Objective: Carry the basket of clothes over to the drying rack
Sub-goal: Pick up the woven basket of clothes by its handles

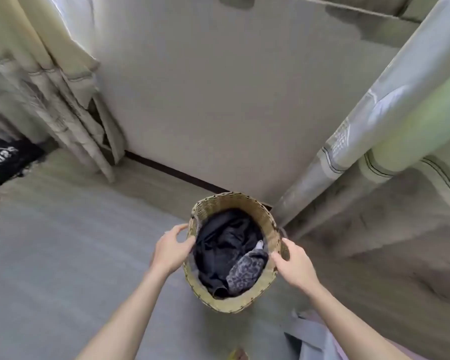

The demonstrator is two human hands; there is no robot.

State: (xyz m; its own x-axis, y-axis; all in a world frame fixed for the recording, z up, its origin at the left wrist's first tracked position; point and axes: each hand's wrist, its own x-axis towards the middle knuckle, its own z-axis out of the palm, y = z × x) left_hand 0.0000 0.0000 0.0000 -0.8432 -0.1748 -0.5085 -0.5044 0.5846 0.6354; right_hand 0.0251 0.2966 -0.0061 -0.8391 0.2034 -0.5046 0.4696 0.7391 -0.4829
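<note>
Head view, looking down. Woven basket (255,298) low centre, round, tan wicker, near the foot of a pale wall (218,100) with a dark baseboard (174,172). Whether basket bottom sits on the floor (63,255) or is lifted: cannot tell. Inside: black clothes (224,250) filling most of it, a grey leopard-print piece (244,271) at the near right side, a small pale scrap beside it.

Left hand (172,252) at the basket's left rim, fingers curled, thumb up by the rim, touching or just at the edge; a firm grip not confirmed. Right hand (294,263) at the right rim, fingers (277,257) bent over the edge, thumb along the outside; looks like gripping the rim, some motion blur. Both forearms bare, reaching in from the bottom of frame.

Cream curtains (50,87) hanging upper left, bottoms reaching the floor. Dark mat (3,157) with white print at far left edge. Pale fabric panels (374,126) with dark stitched lines running diagonally on the right. Grey-lilac cloth (315,339) at bottom right, near the right forearm. Floor grey, wood-grain look on the right.
</note>
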